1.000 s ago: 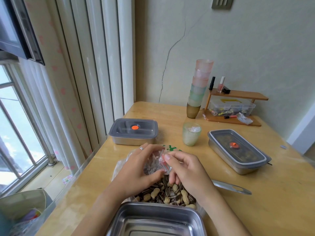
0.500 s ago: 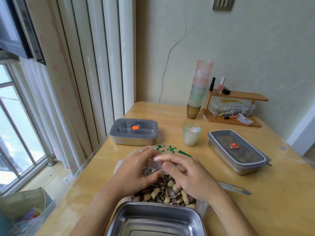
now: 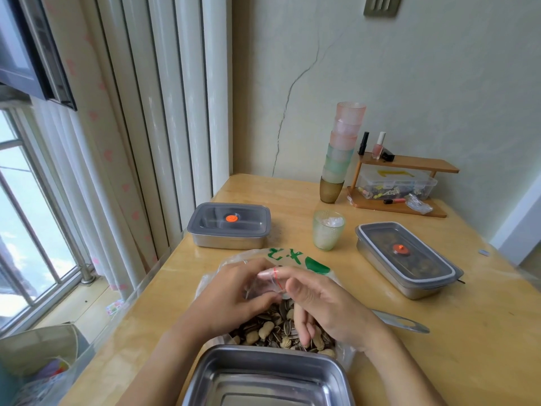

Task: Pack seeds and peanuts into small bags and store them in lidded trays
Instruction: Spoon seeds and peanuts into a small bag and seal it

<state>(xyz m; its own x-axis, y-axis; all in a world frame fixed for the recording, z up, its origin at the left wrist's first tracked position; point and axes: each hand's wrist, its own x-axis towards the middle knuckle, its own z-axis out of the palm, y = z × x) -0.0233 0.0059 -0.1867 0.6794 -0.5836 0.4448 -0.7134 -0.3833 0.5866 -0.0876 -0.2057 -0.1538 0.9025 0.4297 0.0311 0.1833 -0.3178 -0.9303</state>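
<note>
Above the striped seeds and peanuts [image 3: 272, 329], left hand [image 3: 234, 294] and right hand [image 3: 322, 303] pinch a clear red-zipped bag [image 3: 263, 284]; two grey-lidded steel trays [image 3: 228, 222] sit closed, the open steel tray [image 3: 222, 366] empty.

Two bare forearms reach in from the lower edge, the left hand [image 3: 234, 294] wearing a thin silvery ring [image 3: 245, 261] on one finger, the right hand [image 3: 325, 303] unadorned.
</note>
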